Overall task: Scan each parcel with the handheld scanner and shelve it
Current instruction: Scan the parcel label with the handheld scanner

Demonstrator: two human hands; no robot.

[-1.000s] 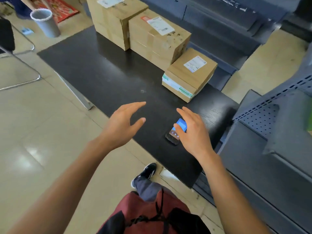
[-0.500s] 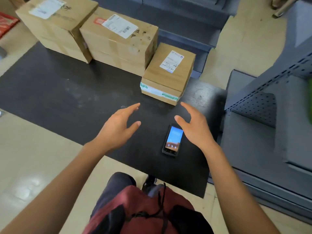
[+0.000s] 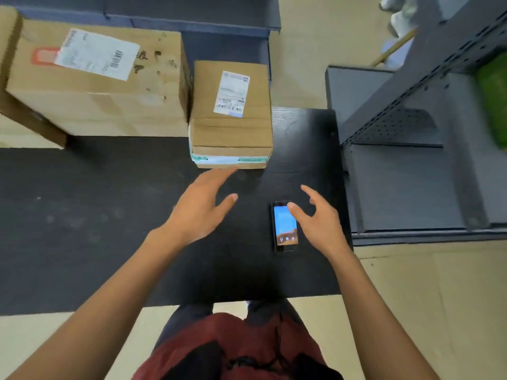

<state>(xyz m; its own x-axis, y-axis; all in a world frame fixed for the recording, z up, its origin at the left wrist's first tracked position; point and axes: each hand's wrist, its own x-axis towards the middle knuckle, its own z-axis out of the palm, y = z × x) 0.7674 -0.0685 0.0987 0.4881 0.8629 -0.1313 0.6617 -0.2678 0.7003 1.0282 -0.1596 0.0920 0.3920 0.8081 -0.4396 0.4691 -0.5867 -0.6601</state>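
The small parcel (image 3: 231, 116) sits at the counter's (image 3: 109, 229) far edge, near its right end, label up, touching the larger parcel (image 3: 96, 83) on its left. The handheld scanner (image 3: 284, 226) lies screen-up near the right edge. Our left hand (image 3: 200, 209) and right hand (image 3: 319, 223) hover with fingers spread, each grip apart and empty. We should take the small parcel by both sides and keep its label upward. The shelf (image 3: 411, 174) to the right is cut off; label print is unreadable.
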